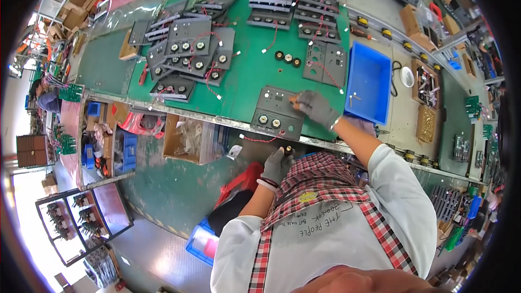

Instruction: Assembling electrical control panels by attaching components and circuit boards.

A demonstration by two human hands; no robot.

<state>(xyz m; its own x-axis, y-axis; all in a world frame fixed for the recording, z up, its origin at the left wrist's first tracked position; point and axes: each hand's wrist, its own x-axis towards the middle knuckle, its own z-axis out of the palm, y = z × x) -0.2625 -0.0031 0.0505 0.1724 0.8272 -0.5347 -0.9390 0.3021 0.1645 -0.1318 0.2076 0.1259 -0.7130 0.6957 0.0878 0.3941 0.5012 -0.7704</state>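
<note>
A dark grey metal panel (279,109) lies at the bench's front edge, two hex-nutted round fittings in its lower half and a red wire hanging from it. My right hand (317,108), in a grey glove with bare fingertips, is closed at the panel's upper right; whatever sits between its fingertips is hidden. Below the bench edge, close to my apron, my gloved left hand (275,166) pinches a small black round fitting (288,150) with a brass-coloured tip. Farther back, loose round fittings (288,58) stand in a short row on the green mat.
Stacked dark panels with wires (190,43) cover the mat's left side, and more panel stacks (271,5) stand at the back. Another panel (324,62) lies beside a blue bin (369,78) on the right. A red-handled screwdriver (143,75) lies at left.
</note>
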